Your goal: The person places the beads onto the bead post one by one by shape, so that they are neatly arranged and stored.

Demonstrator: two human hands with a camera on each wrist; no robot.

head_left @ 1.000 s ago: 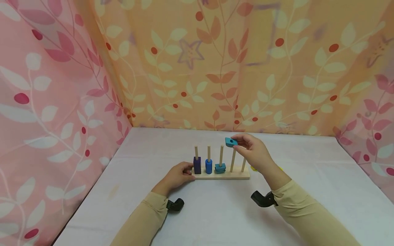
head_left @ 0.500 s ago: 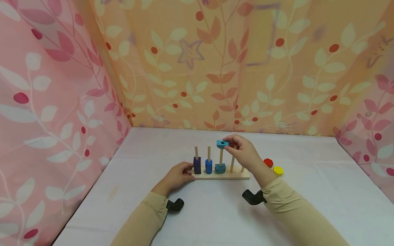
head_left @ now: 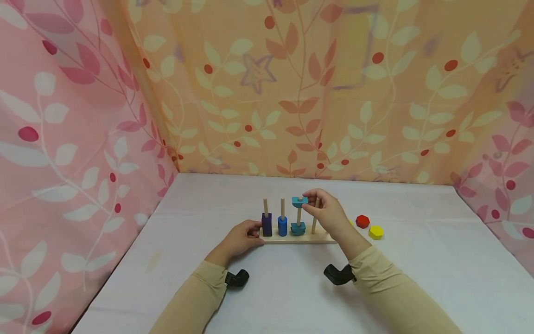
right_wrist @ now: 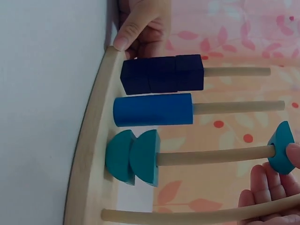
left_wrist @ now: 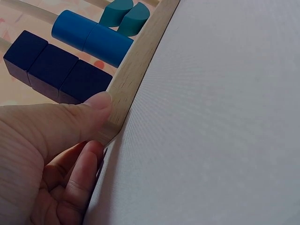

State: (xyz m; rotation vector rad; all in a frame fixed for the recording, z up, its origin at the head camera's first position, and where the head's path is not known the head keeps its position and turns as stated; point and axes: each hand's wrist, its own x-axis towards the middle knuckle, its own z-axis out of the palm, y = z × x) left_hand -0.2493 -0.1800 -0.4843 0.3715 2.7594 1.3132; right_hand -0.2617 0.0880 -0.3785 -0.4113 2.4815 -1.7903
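My left hand [head_left: 239, 239] grips the left end of a wooden peg base [head_left: 298, 240], thumb along its front edge. Dark purple square blocks [right_wrist: 161, 74] are stacked on the leftmost peg, and blue cylinders [right_wrist: 153, 109] on the peg beside it. Two teal half-round blocks [right_wrist: 145, 159] sit at the bottom of the third peg [right_wrist: 215, 155]. Near that peg's top, my right hand [head_left: 329, 213] pinches another teal half-round block [right_wrist: 281, 147] between thumb and fingers. The tip of the peg passes into this block's hole.
To the right of the base lie a red block [head_left: 362, 221] and a yellow hexagonal block [head_left: 376, 232] on the white tablecloth [head_left: 283, 287]. Another yellow piece is mostly hidden behind the right hand. One more peg [head_left: 315, 218] rises near the right fingers.
My right hand has moved left and then slightly down, bringing the teal half-round block onto the third peg's tip. The red and yellow blocks have come into view. My left hand stays put.
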